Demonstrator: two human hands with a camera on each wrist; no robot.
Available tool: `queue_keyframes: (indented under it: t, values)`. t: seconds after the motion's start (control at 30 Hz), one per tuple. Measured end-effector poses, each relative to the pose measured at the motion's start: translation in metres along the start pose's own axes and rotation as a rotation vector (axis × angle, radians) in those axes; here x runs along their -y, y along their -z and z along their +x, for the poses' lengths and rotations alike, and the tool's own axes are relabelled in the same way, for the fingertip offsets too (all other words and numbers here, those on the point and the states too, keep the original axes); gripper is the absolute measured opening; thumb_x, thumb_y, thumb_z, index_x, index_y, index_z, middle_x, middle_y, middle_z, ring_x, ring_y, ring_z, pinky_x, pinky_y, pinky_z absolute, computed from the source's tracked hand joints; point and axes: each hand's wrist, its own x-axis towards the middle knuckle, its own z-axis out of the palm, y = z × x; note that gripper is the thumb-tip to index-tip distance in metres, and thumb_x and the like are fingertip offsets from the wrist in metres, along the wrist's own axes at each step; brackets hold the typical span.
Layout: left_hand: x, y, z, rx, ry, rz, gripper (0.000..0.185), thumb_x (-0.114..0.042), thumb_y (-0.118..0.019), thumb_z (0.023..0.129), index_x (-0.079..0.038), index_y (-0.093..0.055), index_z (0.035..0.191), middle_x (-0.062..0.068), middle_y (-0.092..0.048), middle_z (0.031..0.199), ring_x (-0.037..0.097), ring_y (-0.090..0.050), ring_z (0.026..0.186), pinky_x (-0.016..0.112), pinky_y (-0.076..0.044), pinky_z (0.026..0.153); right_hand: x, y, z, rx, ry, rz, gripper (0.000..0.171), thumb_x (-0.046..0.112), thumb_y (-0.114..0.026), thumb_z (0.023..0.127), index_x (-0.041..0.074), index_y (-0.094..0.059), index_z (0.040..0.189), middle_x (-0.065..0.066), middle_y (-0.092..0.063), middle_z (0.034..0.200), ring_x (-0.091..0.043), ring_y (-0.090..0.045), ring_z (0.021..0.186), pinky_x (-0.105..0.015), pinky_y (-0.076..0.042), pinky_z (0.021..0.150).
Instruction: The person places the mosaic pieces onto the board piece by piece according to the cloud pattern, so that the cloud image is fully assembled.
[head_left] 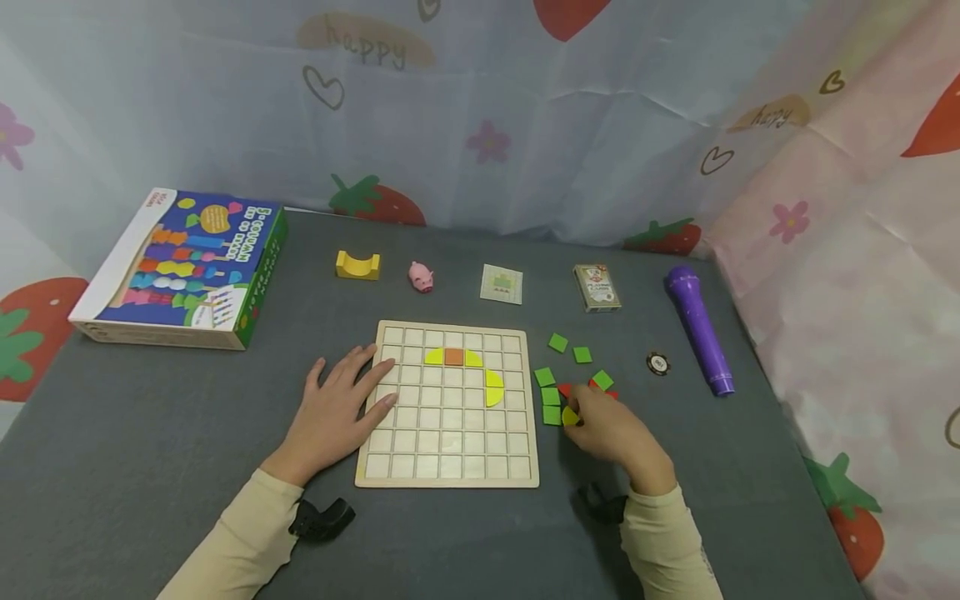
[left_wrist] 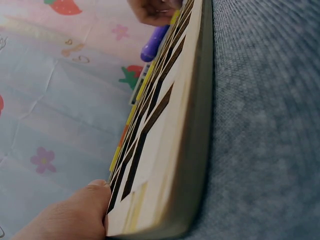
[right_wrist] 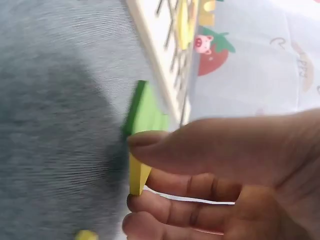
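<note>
A wooden grid board (head_left: 452, 482) lies flat on the table. It carries three yellow half-round pieces, one of them (head_left: 494, 388) near its right side, and an orange square (head_left: 453, 357) in an upper row. My left hand (head_left: 330, 421) rests with spread fingers over the board's left edge; its thumb (left_wrist: 82, 212) touches the rim in the left wrist view. To the right of the board, my right hand (head_left: 611, 429) pinches a yellow piece (right_wrist: 137, 172) between thumb and fingers. Green squares (head_left: 551, 397) and partly hidden red pieces (head_left: 565, 389) lie around that hand.
A boxed toy set (head_left: 187, 267) stands at the left. Along the back are a yellow arch block (head_left: 357, 266), a pink pig (head_left: 421, 277), a pattern card (head_left: 501, 284) and a card box (head_left: 597, 288). A round chip (head_left: 657, 363) and purple microphone (head_left: 699, 329) lie right.
</note>
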Motion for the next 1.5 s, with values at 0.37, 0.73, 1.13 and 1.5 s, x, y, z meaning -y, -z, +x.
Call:
queue_keyframes:
  t: [0.37, 0.73, 1.13, 1.5]
  values:
    - [-0.001, 0.001, 0.000, -0.003, -0.004, 0.005, 0.057, -0.049, -0.051, 0.095, -0.020, -0.045, 0.144, 0.010, -0.033, 0.154, 0.030, -0.027, 0.143, 0.065, -0.010, 0.110, 0.059, 0.006, 0.023, -0.048, 0.259, -0.032, 0.031, 0.019, -0.069, 0.088, 0.000, -0.058, 0.111, -0.005, -0.058, 0.088, -0.015, -0.050, 0.071, -0.029, -0.045, 0.064]
    - [-0.001, -0.003, -0.001, -0.030, -0.026, 0.022, 0.053, -0.047, -0.049, 0.097, -0.021, -0.048, 0.143, 0.010, -0.035, 0.152, 0.030, -0.030, 0.141, 0.066, -0.014, 0.109, 0.136, -0.021, 0.073, 0.001, 0.301, 0.054, 0.030, 0.025, -0.066, 0.091, 0.002, -0.057, 0.109, -0.004, -0.060, 0.083, -0.014, -0.052, 0.065, -0.027, -0.045, 0.060]
    - [-0.003, -0.001, 0.001, 0.009, 0.005, 0.014, 0.046, -0.040, -0.039, 0.103, -0.023, -0.046, 0.144, 0.008, -0.034, 0.154, 0.029, -0.029, 0.142, 0.064, -0.010, 0.111, 0.152, -0.034, 0.085, -0.062, 0.318, 0.027, 0.014, 0.017, -0.063, 0.094, 0.009, -0.062, 0.105, -0.002, -0.063, 0.090, -0.012, -0.058, 0.076, -0.024, -0.049, 0.067]
    - [-0.001, 0.002, -0.001, -0.010, 0.002, 0.033, 0.045, -0.039, -0.043, 0.101, -0.022, -0.047, 0.143, 0.009, -0.035, 0.152, 0.030, -0.031, 0.141, 0.065, -0.012, 0.110, 0.147, -0.037, 0.089, -0.037, 0.463, -0.060, 0.023, 0.013, -0.067, 0.090, 0.010, -0.065, 0.112, -0.002, -0.062, 0.100, -0.013, -0.059, 0.088, -0.024, -0.051, 0.079]
